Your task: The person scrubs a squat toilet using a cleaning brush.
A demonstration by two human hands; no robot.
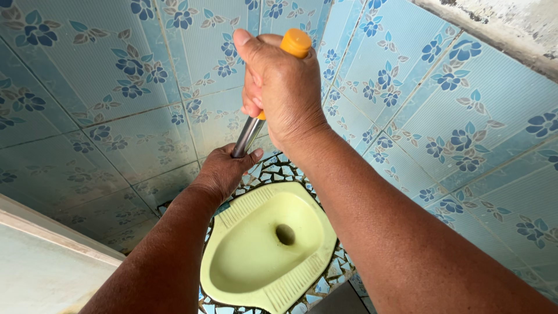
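Above the pale-green squat toilet (264, 244), left hand (224, 171) and right hand (279, 87) both clenched around a metal, orange-capped handle (249, 132).

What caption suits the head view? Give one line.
Both hands, right hand above left hand, grip a metal pole with orange handle over a green squat toilet.

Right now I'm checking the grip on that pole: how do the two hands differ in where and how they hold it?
The right hand is higher, wrapped around the orange handle end; the left hand is lower, closed on the bare metal pole. The right hand shows its back and thumb to the camera, while the left hand shows mostly knuckles. Both grip the same pole above the pale green squat toilet.
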